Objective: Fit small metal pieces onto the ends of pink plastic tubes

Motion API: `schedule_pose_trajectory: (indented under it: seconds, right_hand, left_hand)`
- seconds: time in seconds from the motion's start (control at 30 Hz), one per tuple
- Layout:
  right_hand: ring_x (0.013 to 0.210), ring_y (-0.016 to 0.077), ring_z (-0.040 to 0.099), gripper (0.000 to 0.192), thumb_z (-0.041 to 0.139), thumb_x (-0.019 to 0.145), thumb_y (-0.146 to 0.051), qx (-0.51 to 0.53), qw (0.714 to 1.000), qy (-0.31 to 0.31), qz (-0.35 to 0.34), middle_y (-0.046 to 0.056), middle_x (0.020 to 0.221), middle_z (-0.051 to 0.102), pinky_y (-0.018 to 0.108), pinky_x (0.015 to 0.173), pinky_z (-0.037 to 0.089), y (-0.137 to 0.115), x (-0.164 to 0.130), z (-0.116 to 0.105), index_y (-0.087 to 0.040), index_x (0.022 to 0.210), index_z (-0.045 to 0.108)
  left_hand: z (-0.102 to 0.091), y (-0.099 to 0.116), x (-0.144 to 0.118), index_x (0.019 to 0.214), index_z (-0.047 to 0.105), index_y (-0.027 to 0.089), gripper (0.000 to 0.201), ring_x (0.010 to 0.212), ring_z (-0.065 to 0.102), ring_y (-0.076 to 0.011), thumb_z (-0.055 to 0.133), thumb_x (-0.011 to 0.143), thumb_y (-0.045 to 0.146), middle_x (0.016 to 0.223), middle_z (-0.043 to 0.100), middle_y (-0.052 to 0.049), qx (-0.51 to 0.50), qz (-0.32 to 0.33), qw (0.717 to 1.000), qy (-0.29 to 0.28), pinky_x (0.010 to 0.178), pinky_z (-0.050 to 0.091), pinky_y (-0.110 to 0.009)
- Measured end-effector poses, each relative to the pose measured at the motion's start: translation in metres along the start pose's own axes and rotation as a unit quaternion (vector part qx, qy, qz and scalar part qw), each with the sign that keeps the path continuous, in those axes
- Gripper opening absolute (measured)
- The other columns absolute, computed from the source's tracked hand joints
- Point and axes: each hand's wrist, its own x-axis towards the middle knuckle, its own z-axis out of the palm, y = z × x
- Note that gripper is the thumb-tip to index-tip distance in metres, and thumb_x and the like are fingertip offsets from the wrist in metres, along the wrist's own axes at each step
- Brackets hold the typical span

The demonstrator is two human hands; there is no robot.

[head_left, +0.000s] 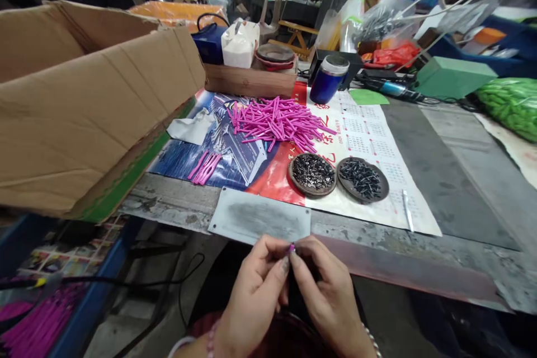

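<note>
Fingertips of your left hand [255, 291] and right hand [325, 291] pinch one pink stick [292, 247] between them, just below the counter [440, 173] edge.

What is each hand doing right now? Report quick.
Left hand: fingertips pinched shut on a small pink piece.
Right hand: fingertips pinched on the same pink piece.
</note>
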Motion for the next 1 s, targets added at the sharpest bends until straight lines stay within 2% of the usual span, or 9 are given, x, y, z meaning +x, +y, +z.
schedule_pose_trajectory:
  seconds: [0.07,0.13,0.27,0.43,0.53,0.63,0.8,0.9,1.0]
  right_hand:
    - [0.067,0.0139,0.062,0.015,0.052,0.100,-0.020,0.007,1.000,-0.005,0.012,0.001,0.078,0.062,0.023,0.062,0.051,-0.002,0.000,0.002,-0.020,0.086,0.057]
    - [0.064,0.0126,0.060,0.017,0.052,0.101,-0.021,0.005,1.000,0.004,0.002,0.000,0.075,0.060,0.021,0.059,0.049,-0.002,-0.001,0.005,-0.020,0.084,0.056]
    - [0.048,0.0090,0.050,0.024,0.053,0.100,-0.017,-0.082,0.991,0.066,-0.088,-0.005,0.062,0.051,0.021,0.048,0.037,0.003,-0.003,0.013,-0.021,0.076,0.052]
    - [0.041,0.0085,0.039,0.035,0.046,0.100,-0.014,-0.117,0.985,0.084,-0.098,-0.007,0.053,0.040,0.023,0.044,0.030,0.004,-0.005,0.015,-0.023,0.067,0.044]
    - [0.045,0.0086,0.050,0.029,0.053,0.100,-0.018,-0.100,0.989,0.086,-0.066,-0.006,0.057,0.051,0.020,0.045,0.039,0.004,-0.009,0.014,-0.022,0.072,0.050]
    - [0.060,0.0127,0.065,0.006,0.064,0.095,-0.018,-0.057,0.985,0.150,-0.070,0.000,0.074,0.067,0.022,0.057,0.053,0.009,-0.015,0.017,-0.021,0.092,0.060]
    - [0.050,0.0098,0.057,0.017,0.061,0.097,-0.014,-0.020,0.982,0.167,-0.080,-0.003,0.065,0.060,0.020,0.049,0.049,0.015,-0.019,0.022,-0.022,0.083,0.055]
    - [0.050,0.0105,0.058,0.005,0.057,0.102,-0.025,0.030,0.986,0.166,0.007,-0.003,0.067,0.060,0.020,0.048,0.049,0.012,-0.014,0.014,-0.022,0.099,0.059]
    - [0.045,0.0109,0.054,0.029,0.047,0.106,-0.047,0.224,0.955,0.098,0.165,-0.004,0.059,0.057,0.017,0.038,0.041,0.009,-0.011,0.002,-0.021,0.105,0.061]
  left_hand:
    - [0.003,-0.005,-0.003,0.104,0.066,0.019,0.025,0.052,0.047,-0.0059,0.065,0.097,0.043,0.072,0.058,0.004,-0.012,0.026,1.000,-0.002,0.050,0.040,-0.016]
    - [0.005,-0.009,-0.007,0.105,0.066,0.020,0.022,0.067,0.059,-0.0097,0.063,0.099,0.041,0.081,0.065,0.001,-0.008,0.068,0.998,0.007,0.065,0.050,-0.020]
    - [0.008,-0.018,-0.013,0.105,0.066,0.021,0.017,0.094,0.067,-0.0170,0.057,0.102,0.036,0.102,0.072,-0.004,0.009,0.114,0.993,0.017,0.090,0.054,-0.030]
    - [0.010,-0.025,-0.016,0.107,0.066,0.020,0.017,0.096,0.069,-0.0191,0.055,0.103,0.031,0.105,0.074,-0.007,0.023,0.117,0.993,0.020,0.089,0.056,-0.030]
    - [0.011,-0.026,-0.017,0.106,0.066,0.020,0.017,0.094,0.070,-0.0192,0.054,0.103,0.032,0.103,0.074,-0.006,0.028,0.123,0.992,0.024,0.088,0.057,-0.030]
    - [0.013,-0.026,-0.017,0.102,0.065,0.020,0.015,0.090,0.071,-0.0179,0.054,0.103,0.030,0.099,0.074,-0.005,0.041,0.132,0.990,0.039,0.085,0.058,-0.028]
    - [0.013,-0.025,-0.017,0.096,0.063,0.020,0.016,0.077,0.069,-0.0145,0.048,0.102,0.021,0.087,0.073,-0.002,0.121,0.151,0.980,0.045,0.074,0.057,-0.023]
    - [0.009,-0.020,-0.018,0.100,0.063,0.020,0.018,0.066,0.068,-0.0133,0.046,0.100,0.015,0.079,0.072,-0.001,0.230,0.196,0.953,0.011,0.063,0.054,-0.020]
    - [0.005,-0.013,-0.019,0.111,0.062,0.021,0.021,0.068,0.073,-0.0155,0.047,0.100,0.012,0.084,0.076,-0.002,0.344,0.243,0.907,0.001,0.062,0.053,-0.022]
